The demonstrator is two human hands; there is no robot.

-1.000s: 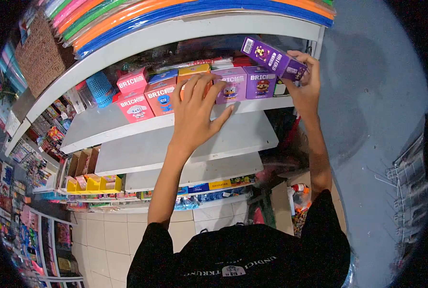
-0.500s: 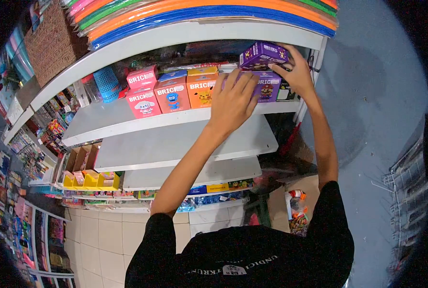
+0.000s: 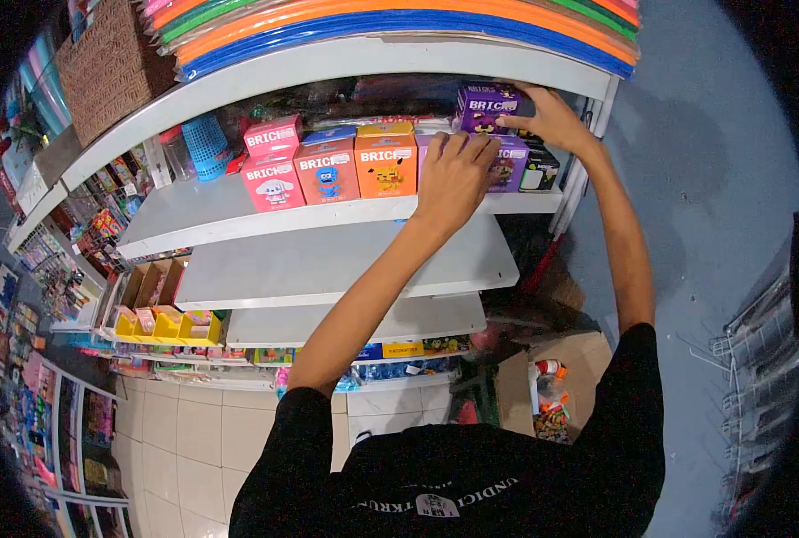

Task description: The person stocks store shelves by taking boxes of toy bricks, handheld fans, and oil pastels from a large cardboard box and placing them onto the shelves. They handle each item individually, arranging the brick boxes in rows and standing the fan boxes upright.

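On the shelf, the dark purple box [image 3: 487, 100] stands upright on top of the light purple boxes [image 3: 509, 163]. My right hand [image 3: 552, 118] grips this upper box at its right side, thumb across the front. My left hand [image 3: 457, 170] lies over the front of the light purple boxes, fingertips at their top edge, partly covering them; whether it grips one I cannot tell. Left of it stand an orange box [image 3: 387, 166], a salmon box with a blue figure [image 3: 327, 172] and two stacked pink boxes [image 3: 272, 182]. A black box [image 3: 537, 170] stands at the right.
A blue basket [image 3: 206, 148] stands at the shelf's left. Colourful sheets [image 3: 417, 27] lie on the shelf above. Lower are bare grey shelf boards [image 3: 345, 264], yellow bins [image 3: 168, 328] and an open cardboard box [image 3: 514, 394] with mixed items.
The dark purple box has gone from tilted to upright, its front now facing me. My left hand has shifted slightly right in the view. The camera view has moved a little.
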